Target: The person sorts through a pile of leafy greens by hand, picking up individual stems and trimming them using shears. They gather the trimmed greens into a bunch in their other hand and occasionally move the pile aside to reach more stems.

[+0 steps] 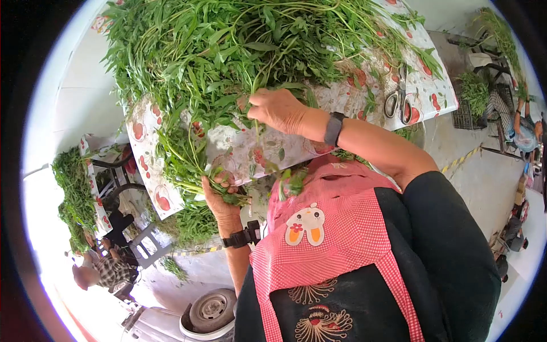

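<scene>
A large heap of leafy green stems [228, 57] covers much of the table in front of me. My left hand [219, 199] is closed around the cut ends of a bunch of leafy stems [181, 151] at the table's near edge. At the front of the heap, my right hand [278, 111] has its fingers pinched together on a thin green stem [256, 130]. A small leafy sprig [293, 183], slightly blurred, shows in front of my pink checked apron [336, 228]. Scissors [399, 102] lie on the table to the right of my right hand.
The table has a white cloth [162, 199] printed with red fruit, strewn with plant scraps. At left, a person in a checked shirt [117, 268] sits near a grey plastic stool [149, 248]. More greens [476, 91] and another person [527, 134] are at right. A vehicle wheel [212, 310] stands below.
</scene>
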Demonstrator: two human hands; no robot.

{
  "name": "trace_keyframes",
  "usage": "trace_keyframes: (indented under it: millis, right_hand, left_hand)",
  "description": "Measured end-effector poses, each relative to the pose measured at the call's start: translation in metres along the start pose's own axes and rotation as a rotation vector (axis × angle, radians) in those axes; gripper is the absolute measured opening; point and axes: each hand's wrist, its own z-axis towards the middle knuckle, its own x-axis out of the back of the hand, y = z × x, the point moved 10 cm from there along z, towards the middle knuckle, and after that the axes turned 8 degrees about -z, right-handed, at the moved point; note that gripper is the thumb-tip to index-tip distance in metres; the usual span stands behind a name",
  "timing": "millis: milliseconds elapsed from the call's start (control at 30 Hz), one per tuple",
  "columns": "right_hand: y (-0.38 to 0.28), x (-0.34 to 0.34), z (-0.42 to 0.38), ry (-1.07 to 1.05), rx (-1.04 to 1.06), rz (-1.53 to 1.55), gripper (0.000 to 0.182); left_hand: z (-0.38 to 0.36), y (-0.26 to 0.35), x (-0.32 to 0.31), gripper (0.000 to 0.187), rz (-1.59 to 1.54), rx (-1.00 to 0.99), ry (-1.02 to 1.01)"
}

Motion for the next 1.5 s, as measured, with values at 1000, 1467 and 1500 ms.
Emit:
trace_keyframes:
  millis: [1000, 1467, 1500]
  right_hand:
    - [-0.021, -0.019, 0.026, -0.003, -0.254, 0.547, 0.032]
    - [-0.006, -0.001, -0.006, 0.110, -0.274, 0.662, 0.033]
    - [0.000, 0.005, -0.015, 0.129, -0.331, 0.651, 0.035]
  left_hand:
    - [0.014, -0.070, -0.059, 0.030, 0.183, 0.240, -0.224]
    - [0.027, -0.076, -0.066, 0.019, 0.232, 0.279, -0.165]
    - [0.028, -0.077, -0.066, 0.018, 0.223, 0.294, -0.145]
